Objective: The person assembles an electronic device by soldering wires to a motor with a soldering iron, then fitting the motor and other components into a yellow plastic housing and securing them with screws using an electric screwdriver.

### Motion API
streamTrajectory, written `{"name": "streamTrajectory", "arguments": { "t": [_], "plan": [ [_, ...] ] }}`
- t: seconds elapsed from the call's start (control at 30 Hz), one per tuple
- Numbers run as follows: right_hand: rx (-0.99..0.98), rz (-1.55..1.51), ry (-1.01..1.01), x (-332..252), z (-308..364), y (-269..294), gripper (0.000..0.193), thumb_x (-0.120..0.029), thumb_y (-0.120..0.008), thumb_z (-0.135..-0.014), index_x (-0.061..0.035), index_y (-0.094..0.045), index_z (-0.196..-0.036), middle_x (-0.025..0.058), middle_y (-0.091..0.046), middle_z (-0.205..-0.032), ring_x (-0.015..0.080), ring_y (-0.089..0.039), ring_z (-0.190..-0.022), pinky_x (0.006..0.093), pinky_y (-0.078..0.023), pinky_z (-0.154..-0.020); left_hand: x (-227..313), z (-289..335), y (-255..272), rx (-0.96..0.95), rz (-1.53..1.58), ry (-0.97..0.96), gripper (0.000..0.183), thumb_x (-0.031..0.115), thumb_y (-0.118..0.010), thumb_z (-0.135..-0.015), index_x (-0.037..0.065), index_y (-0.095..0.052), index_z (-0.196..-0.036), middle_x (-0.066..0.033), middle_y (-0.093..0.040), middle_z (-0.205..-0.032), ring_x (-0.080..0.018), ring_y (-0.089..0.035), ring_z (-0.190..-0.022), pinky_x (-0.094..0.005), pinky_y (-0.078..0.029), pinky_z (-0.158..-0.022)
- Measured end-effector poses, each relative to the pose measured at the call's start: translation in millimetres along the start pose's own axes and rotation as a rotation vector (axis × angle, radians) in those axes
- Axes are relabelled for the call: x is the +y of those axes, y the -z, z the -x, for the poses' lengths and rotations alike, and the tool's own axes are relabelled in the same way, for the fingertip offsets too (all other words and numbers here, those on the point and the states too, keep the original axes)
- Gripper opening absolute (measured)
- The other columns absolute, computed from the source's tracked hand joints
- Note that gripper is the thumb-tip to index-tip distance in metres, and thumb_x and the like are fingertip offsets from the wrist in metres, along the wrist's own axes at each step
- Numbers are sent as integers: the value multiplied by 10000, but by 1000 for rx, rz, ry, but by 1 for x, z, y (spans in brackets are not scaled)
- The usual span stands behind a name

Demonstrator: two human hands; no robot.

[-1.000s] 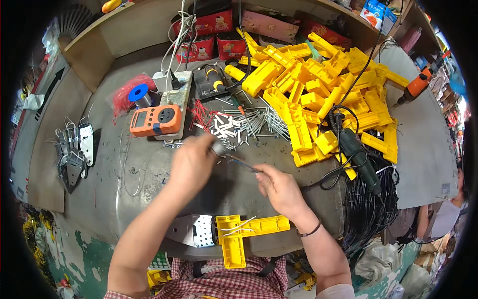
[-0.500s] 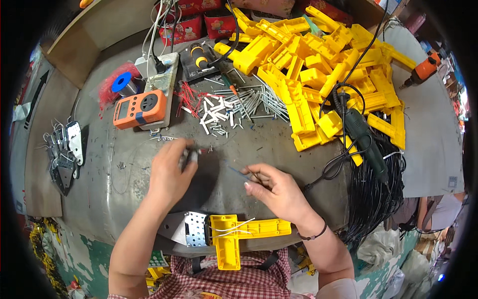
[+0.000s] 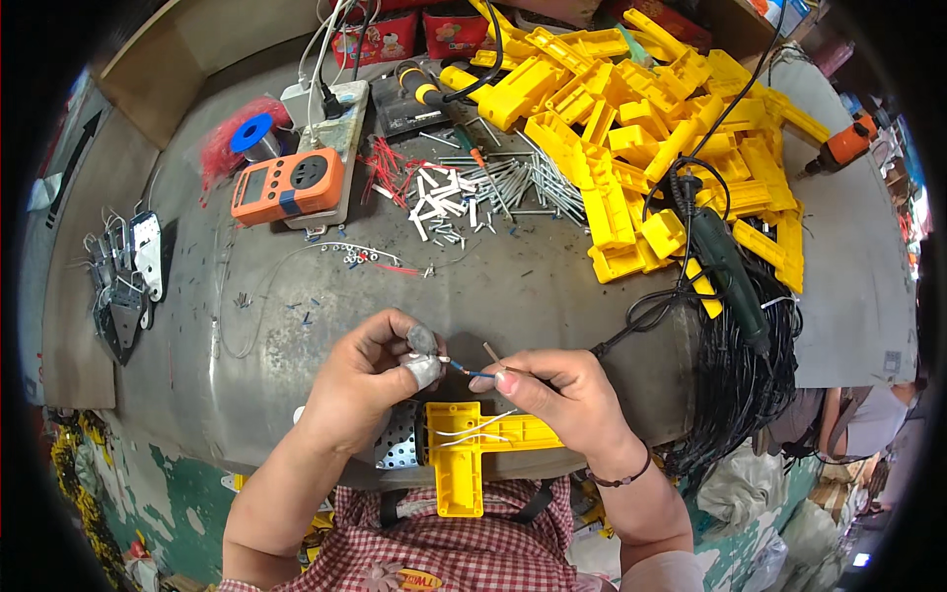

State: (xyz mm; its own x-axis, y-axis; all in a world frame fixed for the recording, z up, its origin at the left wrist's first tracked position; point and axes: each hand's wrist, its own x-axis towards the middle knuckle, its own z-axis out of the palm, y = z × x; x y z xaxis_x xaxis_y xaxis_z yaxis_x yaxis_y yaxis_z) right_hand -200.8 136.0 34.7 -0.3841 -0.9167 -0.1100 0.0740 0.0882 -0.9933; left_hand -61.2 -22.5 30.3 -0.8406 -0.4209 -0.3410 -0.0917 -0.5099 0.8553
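My left hand (image 3: 367, 370), its thumb and a fingertip wrapped in pale and grey coverings, pinches a small white-tipped piece (image 3: 445, 359). Its fingers hide most of that piece. Between finger and thumb of my right hand (image 3: 567, 395) is a blue wire (image 3: 475, 373), its end meeting the piece in the left fingers; whether they are joined I cannot tell. A brown wire (image 3: 491, 352) sticks up from the same right-hand grip. Just below the hands lies an open yellow plastic housing (image 3: 457, 483) with thin white wires (image 3: 472, 432) across it, attached to a perforated metal plate (image 3: 398, 441).
Yellow housings (image 3: 612, 138) are heaped at the back right, beside a dark green power tool (image 3: 728, 271) and black cables (image 3: 745, 395). Further left are long screws (image 3: 513, 183), white sleeves (image 3: 434, 202), red wires (image 3: 383, 168), an orange meter (image 3: 286, 187) and a solder spool (image 3: 254, 138).
Both hands have come closer together and nearer to me. The blue wire's end now meets the piece in my left fingers. A red wire now shows on the table where my left hand was.
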Motion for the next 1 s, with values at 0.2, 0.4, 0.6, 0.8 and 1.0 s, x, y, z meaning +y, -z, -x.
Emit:
{"name": "streamTrajectory", "arguments": {
  "t": [0.2,0.4,0.6,0.8,1.0],
  "plan": [
    [-98,-143,-131,-4,-1,7,239,-164,-564,-895,51,-655,-943,75,-667,-878,96,-583,-824,228,-452,-748,-6,1,0,-125,121,5,198,-30,-623,-754,62,-523,-897,-36,-590,-903,-111,-556,-849,-259,-438,-789],
    [-123,-157,-116,-1,0,9,222,-145,-573,-890,55,-655,-941,87,-669,-884,102,-588,-812,229,-461,-738,-11,1,-2,-152,162,29,206,-27,-633,-747,74,-518,-885,-38,-586,-889,-111,-547,-821,-258,-435,-764],
    [-104,-96,-104,3,-2,8,210,-135,-579,-884,55,-659,-922,89,-672,-865,104,-596,-813,232,-465,-750,-8,5,-3,-188,272,54,200,-24,-634,-752,72,-510,-876,-40,-579,-882,-109,-537,-807,-258,-433,-763],
    [-3,161,47,0,3,2,185,-153,-605,-839,10,-651,-913,80,-673,-796,114,-633,-753,251,-488,-684,-5,13,-7,-112,9,-82,197,-45,-615,-761,50,-506,-895,-47,-578,-892,-123,-550,-845,-274,-451,-748],
    [-13,487,115,-8,-6,-7,163,-128,-597,-827,-23,-612,-951,104,-634,-713,236,-641,-660,324,-477,-598,-2,11,-17,-16,-950,-668,203,-57,-650,-627,28,-570,-794,-113,-615,-899,-280,-605,-834,-323,-502,-686]
  ]
}}
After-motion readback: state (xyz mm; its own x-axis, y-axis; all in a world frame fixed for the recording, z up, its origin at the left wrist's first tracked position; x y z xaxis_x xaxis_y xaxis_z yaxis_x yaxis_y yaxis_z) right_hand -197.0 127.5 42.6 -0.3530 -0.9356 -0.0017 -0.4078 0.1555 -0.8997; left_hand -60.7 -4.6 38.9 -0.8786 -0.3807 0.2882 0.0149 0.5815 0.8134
